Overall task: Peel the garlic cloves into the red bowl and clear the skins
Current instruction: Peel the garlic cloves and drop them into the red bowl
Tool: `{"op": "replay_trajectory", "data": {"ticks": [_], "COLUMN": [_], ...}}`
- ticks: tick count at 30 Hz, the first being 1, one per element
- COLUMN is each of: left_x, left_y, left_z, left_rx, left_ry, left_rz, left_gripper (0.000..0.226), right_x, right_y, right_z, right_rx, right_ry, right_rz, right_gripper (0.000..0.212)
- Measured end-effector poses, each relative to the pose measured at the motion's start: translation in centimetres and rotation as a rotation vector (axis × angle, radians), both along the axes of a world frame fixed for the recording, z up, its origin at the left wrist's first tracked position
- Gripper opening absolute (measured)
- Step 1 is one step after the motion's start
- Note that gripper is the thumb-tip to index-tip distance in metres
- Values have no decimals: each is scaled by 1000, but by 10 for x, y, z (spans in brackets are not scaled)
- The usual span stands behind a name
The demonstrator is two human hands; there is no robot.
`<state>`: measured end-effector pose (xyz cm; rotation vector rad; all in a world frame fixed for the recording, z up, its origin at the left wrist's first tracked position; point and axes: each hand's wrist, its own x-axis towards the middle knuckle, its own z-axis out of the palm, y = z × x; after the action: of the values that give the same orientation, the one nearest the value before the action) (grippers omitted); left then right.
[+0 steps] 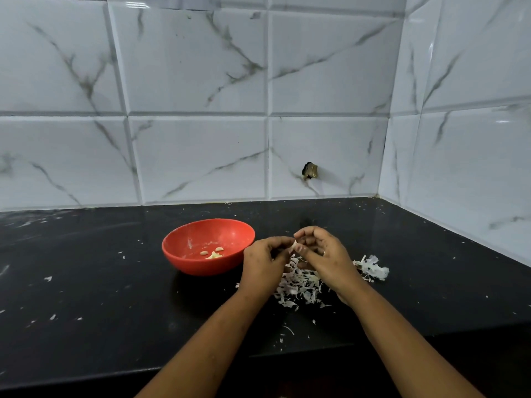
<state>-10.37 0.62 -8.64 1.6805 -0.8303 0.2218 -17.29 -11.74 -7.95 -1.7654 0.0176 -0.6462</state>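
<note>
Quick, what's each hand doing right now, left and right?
Left hand: fingers curled, pinching the garlic clove.
Right hand: fingers curled, pinching the same clove.

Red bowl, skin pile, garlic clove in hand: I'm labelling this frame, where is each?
red bowl (201, 267), head view, front outer wall
skin pile (300, 284), head view, middle of heap
garlic clove (293, 246), head view, its pale exposed side

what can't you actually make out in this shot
Head view, the only one:
garlic clove: mostly hidden by the pinching left hand and right hand; remaining skin unclear.
pieces in the red bowl: too small to count.
skin pile: partly covered by both hands; unpeeled cloves beneath cannot be told.
</note>
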Motion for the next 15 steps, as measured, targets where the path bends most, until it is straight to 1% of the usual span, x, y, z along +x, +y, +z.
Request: {"op": "replay_trajectory", "data": {"ticks": [6, 11, 15], "left_x": [3, 8, 11], "left_y": [1, -1, 0], "left_z": [-2, -6, -7], "left_rx": [91, 92, 117], "left_ry": [-212, -275, -272], "left_rz": [83, 87, 67], "left_gripper": [21, 20, 18], "right_x": [-1, -3, -3], "right_y": [1, 3, 2], "right_z": [3, 5, 4], "right_rx": [111, 132, 122], "right_ry": [-2, -14, 2], "right_rz": [-5, -27, -53], "right_gripper": [16, 16, 13]}}
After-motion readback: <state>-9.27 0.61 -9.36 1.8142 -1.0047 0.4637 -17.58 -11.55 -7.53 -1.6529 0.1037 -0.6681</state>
